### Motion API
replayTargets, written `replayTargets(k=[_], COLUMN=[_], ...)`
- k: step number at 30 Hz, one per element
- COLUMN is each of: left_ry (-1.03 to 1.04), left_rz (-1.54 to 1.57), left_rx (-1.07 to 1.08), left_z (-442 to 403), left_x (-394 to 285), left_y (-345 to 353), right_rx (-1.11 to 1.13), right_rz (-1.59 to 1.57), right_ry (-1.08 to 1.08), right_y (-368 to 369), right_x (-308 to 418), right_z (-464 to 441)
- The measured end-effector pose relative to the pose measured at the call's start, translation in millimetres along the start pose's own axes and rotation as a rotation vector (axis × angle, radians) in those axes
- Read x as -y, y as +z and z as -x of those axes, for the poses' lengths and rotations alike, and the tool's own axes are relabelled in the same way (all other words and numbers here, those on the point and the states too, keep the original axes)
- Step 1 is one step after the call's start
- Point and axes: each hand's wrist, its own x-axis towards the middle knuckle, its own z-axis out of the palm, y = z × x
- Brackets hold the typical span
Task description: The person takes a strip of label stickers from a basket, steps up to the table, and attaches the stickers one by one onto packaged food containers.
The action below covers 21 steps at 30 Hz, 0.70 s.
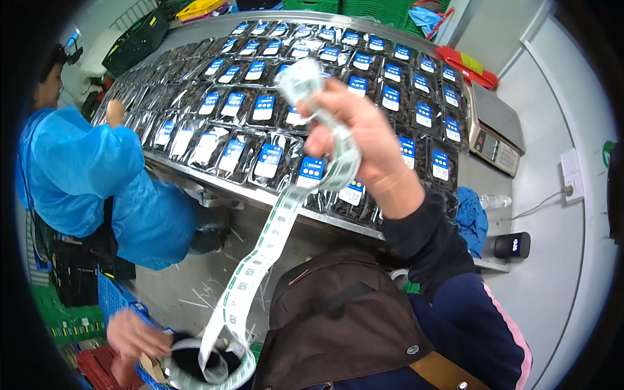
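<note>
Past the brown bag [344,318], the right hand [359,127] is pinching the label strip [262,252], better kept untwisted; the left hand's [138,339] grip I cannot tell.

I see a grey metal scale [497,123] by the right edge of the silver metal bench [211,27], and a crumpled blue cloth [472,218] and a black, can-shaped clock [512,246] by its near right corner.

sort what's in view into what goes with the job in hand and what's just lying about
Seem part of the job:
- label strip, held in the right hand
- packs, many with blue-and-white labels

Apparently just lying about:
- blue bundle
- clear bottle
- black device with lit digits
</note>
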Motion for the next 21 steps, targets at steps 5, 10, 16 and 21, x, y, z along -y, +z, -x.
replayTargets(k=[5, 10, 16, 21], left_ry=[-0.102, -0.340, -0.521, -0.612], left_rz=[1.023, 0.676, 0.505, 0.244], left_rx=[-0.593, -0.547, -0.970, -0.698], left_z=[-92, -150, -141, -166], left_x=[180, 198, 243, 253], left_y=[-6, -21, -74, -11], right_rx=[0.146, 0.289, 0.103, -0.004], right_rz=[0.330, 0.776, 1.109, 0.907], right_ry=[-0.074, 0.075, 0.251, 0.275], right_y=[16, -7, -83, -111], right_x=[-66, -114, -184, -166], right_z=[27, 86, 147, 144])
